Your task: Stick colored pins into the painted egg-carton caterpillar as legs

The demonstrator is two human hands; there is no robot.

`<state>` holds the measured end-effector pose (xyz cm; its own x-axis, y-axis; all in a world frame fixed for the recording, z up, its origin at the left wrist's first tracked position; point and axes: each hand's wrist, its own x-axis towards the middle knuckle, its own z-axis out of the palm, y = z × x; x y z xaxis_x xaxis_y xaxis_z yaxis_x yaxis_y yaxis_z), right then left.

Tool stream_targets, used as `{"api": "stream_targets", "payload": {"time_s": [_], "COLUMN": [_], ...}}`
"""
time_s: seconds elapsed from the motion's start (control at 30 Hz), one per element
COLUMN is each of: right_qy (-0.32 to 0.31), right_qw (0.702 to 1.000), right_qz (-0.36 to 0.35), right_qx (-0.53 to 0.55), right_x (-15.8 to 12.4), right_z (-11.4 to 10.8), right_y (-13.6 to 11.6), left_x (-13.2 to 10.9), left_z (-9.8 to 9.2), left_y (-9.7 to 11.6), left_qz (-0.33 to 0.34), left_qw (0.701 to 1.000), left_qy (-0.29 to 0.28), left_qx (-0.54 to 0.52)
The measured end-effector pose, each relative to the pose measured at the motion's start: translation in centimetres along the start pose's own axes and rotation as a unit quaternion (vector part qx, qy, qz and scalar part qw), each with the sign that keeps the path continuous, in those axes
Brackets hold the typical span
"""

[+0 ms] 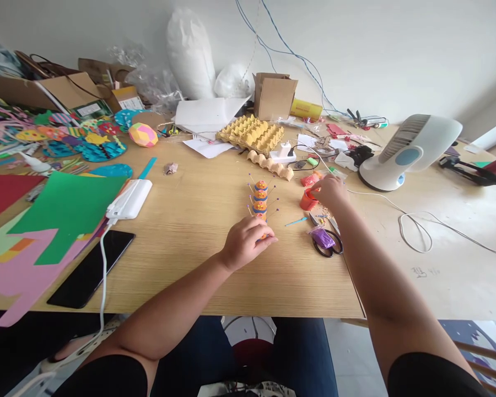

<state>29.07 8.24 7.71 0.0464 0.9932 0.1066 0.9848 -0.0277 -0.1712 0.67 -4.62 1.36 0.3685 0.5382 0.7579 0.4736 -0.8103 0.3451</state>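
A caterpillar craft (260, 196) made of orange humps with blue bands lies on the wooden table. Thin sticks with dark purple tips stand out from both its sides. My left hand (250, 240) is curled round its near end and hides that part. My right hand (330, 190) is at a small orange-red tub (308, 200), fingers bent together at its mouth; the fingertips are hidden. Close by lie an orange-red packet (311, 178), black-handled scissors (334, 249) under a purple packet (323, 238), and a thin blue tool (296, 221).
Left are coloured paper sheets (72, 204), a white power bank (132, 198) with a cable, and a black phone (91, 270). Yellow egg trays (256, 133), a cardboard box (274, 96) and a power strip (283, 153) stand behind. A white fan (413, 149) stands right.
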Motion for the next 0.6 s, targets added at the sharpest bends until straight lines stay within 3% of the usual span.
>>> {"api": "stream_targets", "payload": {"time_s": [0.17, 0.37, 0.6], "right_qy": [-0.036, -0.060, 0.012], "right_qw": [0.998, 0.996, 1.000], "right_qz": [0.026, 0.030, -0.004], "right_qx": [-0.040, -0.051, 0.013], "right_x": [1.0, 1.8, 1.9], "right_z": [0.8, 2.0, 2.2], "right_y": [-1.2, 0.1, 2.2], "left_x": [0.0, 0.0, -0.1], "left_z": [0.0, 0.1, 0.3], "left_y": [0.1, 0.3, 0.3], "left_qz": [0.012, 0.018, 0.026], "left_qw": [1.000, 1.000, 1.000], "left_qy": [-0.002, 0.006, 0.012], "left_qx": [-0.003, -0.008, -0.012]}}
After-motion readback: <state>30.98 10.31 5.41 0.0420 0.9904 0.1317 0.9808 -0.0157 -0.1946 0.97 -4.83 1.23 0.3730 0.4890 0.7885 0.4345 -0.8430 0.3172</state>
